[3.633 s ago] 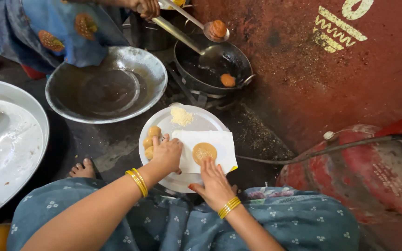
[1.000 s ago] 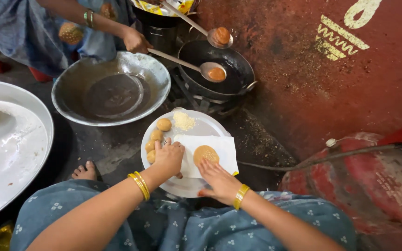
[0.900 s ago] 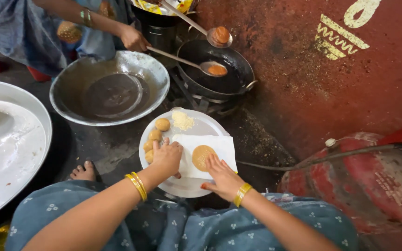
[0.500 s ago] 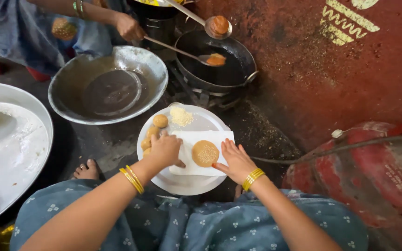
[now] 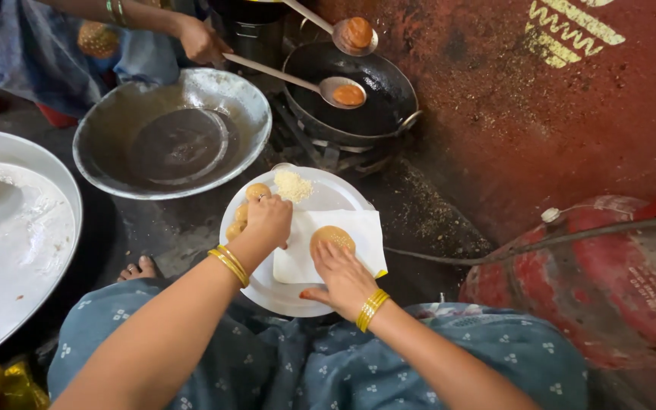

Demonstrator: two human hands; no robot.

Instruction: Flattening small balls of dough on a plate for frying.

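Observation:
A white plate [image 5: 347,196] lies on the dark floor in front of my knees. On it rest a white paper sheet [image 5: 354,228], a round flattened dough patty [image 5: 332,238], a few dough balls [image 5: 255,191] and a pile of white crumbs [image 5: 294,184]. My left hand [image 5: 267,222] presses down on the paper's left edge beside the dough balls. My right hand [image 5: 343,275] lies flat with its fingers spread on the patty's near edge. Both wrists wear gold bangles.
Another person's hand [image 5: 199,39] holds a ladle [image 5: 341,92] with a fried piece over a black frying pan [image 5: 362,102]; a second ladle [image 5: 356,34] hangs above. A big metal bowl [image 5: 172,133] sits left of it, a floured tray [image 5: 17,235] far left, a red gas cylinder [image 5: 609,281] right.
My right hand has slid from the paper's right side onto the patty. The other person's ladle has lifted a fried piece a little over the pan.

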